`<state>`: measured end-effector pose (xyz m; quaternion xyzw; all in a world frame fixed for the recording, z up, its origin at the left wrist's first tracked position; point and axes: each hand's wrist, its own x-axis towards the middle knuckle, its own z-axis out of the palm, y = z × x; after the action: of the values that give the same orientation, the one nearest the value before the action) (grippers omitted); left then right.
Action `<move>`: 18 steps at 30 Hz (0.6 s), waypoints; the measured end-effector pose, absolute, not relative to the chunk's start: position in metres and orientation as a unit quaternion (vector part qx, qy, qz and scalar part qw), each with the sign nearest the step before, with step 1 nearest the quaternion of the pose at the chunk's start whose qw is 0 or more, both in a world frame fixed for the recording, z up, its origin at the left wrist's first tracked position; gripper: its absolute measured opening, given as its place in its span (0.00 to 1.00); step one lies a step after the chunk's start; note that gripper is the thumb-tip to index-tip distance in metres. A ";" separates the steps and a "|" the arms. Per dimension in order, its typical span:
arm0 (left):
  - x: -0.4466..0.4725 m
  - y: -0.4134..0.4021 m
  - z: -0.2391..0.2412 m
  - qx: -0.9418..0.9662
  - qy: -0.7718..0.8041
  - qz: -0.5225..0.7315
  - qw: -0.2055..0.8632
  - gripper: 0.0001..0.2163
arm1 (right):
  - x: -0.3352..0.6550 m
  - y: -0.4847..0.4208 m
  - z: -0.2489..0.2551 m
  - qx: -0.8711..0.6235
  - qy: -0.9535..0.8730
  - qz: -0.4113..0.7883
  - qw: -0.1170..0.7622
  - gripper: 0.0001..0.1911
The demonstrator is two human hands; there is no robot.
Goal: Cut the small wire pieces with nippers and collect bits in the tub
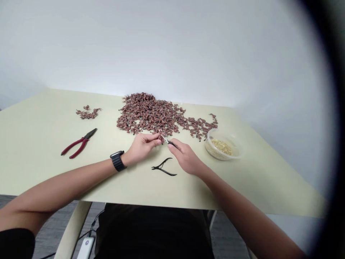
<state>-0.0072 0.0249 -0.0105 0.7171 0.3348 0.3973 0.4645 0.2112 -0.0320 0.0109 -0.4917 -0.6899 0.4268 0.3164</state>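
My left hand (pixel 144 145), with a dark watch on its wrist, pinches a small reddish-brown piece between thumb and forefinger. My right hand (pixel 185 154) grips a small tool (pixel 170 143) with a dark handle and a slim silver tip. That tip meets the left fingertips; the fingers partly hide the tool, so its exact kind is unclear. Just beyond both hands lies a large heap of small reddish-brown pieces (pixel 147 113) with dark and shiny bits. Below the hands, black nippers (pixel 161 167) rest on the table with their handles spread.
Red-handled pliers (pixel 81 143) lie on the pale table (pixel 121 190) at left, below a small cluster of brown pieces (pixel 88 113). A clear round tub (pixel 210 149) at right contains small gold-coloured bits (pixel 222 146). A white wall borders the table's back.
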 end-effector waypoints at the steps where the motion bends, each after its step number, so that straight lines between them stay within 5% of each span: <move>1: -0.009 0.026 -0.013 0.735 0.340 0.407 0.423 0.14 | 0.211 -0.031 0.012 -0.480 -0.635 0.521 0.309 0.18; 4: -0.013 0.031 -0.017 0.798 0.308 0.423 0.300 0.13 | 0.212 -0.029 0.017 -0.411 -0.461 0.746 0.250 0.21; 7: -0.015 0.034 -0.016 0.826 0.294 0.411 0.252 0.16 | 0.215 -0.027 0.017 -0.386 -0.421 0.787 0.232 0.22; 9: -0.014 0.033 -0.013 0.808 0.318 0.397 0.299 0.14 | 0.216 -0.027 0.014 -0.428 -0.487 0.712 0.269 0.22; 14: -0.006 0.028 -0.008 0.707 0.319 0.382 0.502 0.16 | 0.217 -0.030 0.008 -0.524 -0.722 0.296 0.341 0.16; 18: -0.003 0.025 -0.007 0.633 0.294 0.384 0.605 0.20 | 0.220 -0.030 0.006 -0.506 -0.786 0.185 0.304 0.12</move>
<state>-0.0028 0.0251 -0.0065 0.6330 0.2939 0.3837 0.6048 0.2204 -0.0298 0.0062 -0.5063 -0.7855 0.1853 0.3038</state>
